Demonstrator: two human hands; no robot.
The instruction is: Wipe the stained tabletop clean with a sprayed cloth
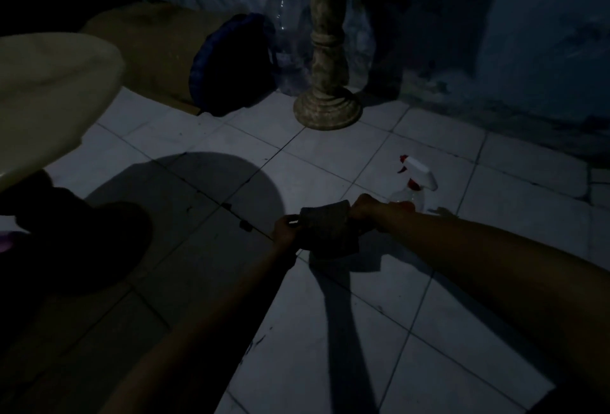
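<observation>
A: both hands, left hand [286,227] and right hand [364,208], pinch the cloth [330,229] over the floor, tabletop [49,90] off left

B: spray bottle [416,182] sits right by that wrist, easy to tip in this dark

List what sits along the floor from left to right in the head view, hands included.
Pale tabletop → blue cushion → left hand → cloth → right hand → spray bottle.
</observation>
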